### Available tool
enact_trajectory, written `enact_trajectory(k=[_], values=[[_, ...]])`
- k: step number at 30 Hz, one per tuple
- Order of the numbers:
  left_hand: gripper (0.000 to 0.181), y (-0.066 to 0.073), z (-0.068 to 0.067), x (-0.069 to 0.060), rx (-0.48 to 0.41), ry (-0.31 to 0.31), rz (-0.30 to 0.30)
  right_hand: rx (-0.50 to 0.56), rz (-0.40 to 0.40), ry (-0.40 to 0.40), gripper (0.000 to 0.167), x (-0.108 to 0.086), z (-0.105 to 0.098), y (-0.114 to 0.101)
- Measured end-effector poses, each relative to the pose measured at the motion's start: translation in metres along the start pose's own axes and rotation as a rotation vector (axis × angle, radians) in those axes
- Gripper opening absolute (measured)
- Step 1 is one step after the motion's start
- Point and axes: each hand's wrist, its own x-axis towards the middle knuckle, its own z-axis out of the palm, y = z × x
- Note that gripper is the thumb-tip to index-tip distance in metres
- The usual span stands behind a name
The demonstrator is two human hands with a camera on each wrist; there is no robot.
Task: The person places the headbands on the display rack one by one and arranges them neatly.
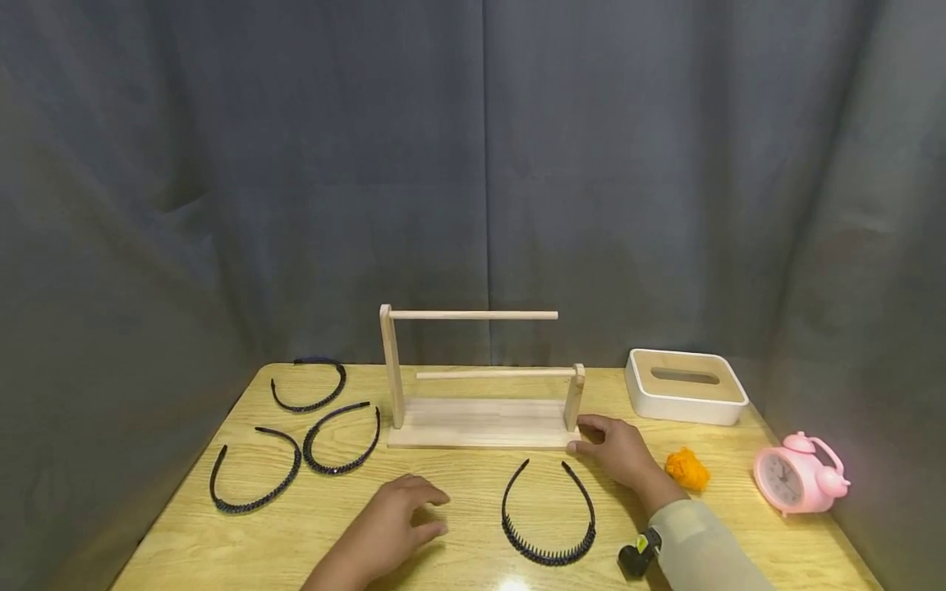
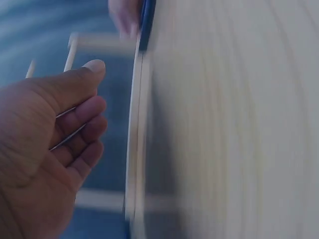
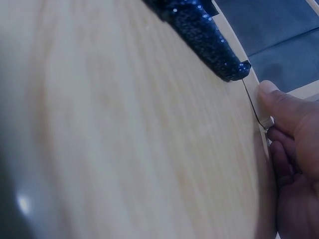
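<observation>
On the table (image 1: 473, 533), the wooden two-bar rack (image 1: 484, 410) stands with its long base (image 1: 473, 432) running left to right, and the right hand (image 1: 621, 451) is the nearer one, pinching the base's right end, while the left hand (image 1: 399, 521), empty and loosely curved, is apart before its left part.

Left hand (image 1: 399, 521) hanging idle, fingers curling loosely, thumb standing apart. Right hand (image 1: 621, 451) sitting farther forward, thumb and fingers pinching. Right forearm (image 1: 705, 546) angling in from lower right; left forearm (image 1: 334, 570) from lower left.
</observation>
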Motion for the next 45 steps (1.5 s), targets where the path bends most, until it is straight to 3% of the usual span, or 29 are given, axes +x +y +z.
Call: enact_trajectory(k=[5, 7, 13, 18, 23, 29, 45], values=[[0.036, -0.051, -0.052, -0.038, 0.036, 0.083, -0.308, -0.001, -0.007, 0.016, 0.058, -0.001, 0.002, 0.001], [0.04, -0.072, -0.072, -0.054, 0.063, 0.093, -0.388, -0.006, -0.01, 0.017, 0.057, -0.001, 0.001, 0.001], [0.048, -0.127, -0.11, -0.094, 0.128, 0.146, -0.471, -0.007, -0.014, 0.01, 0.058, -0.001, 0.0, -0.001], [0.063, -0.154, -0.127, -0.109, 0.172, 0.093, -0.516, -0.012, -0.015, 0.008, 0.058, -0.001, 0.002, -0.001], [0.057, -0.164, -0.13, -0.111, 0.2, 0.082, -0.501, -0.007, -0.013, 0.013, 0.057, 0.0, 0.002, 0.001], [0.039, -0.164, -0.128, -0.109, 0.206, 0.062, -0.491, 0.004, -0.015, 0.013, 0.058, 0.002, 0.003, 0.002], [0.017, -0.172, -0.13, -0.109, 0.236, 0.039, -0.465, 0.005, -0.004, 0.004, 0.058, 0.001, 0.003, 0.001]])
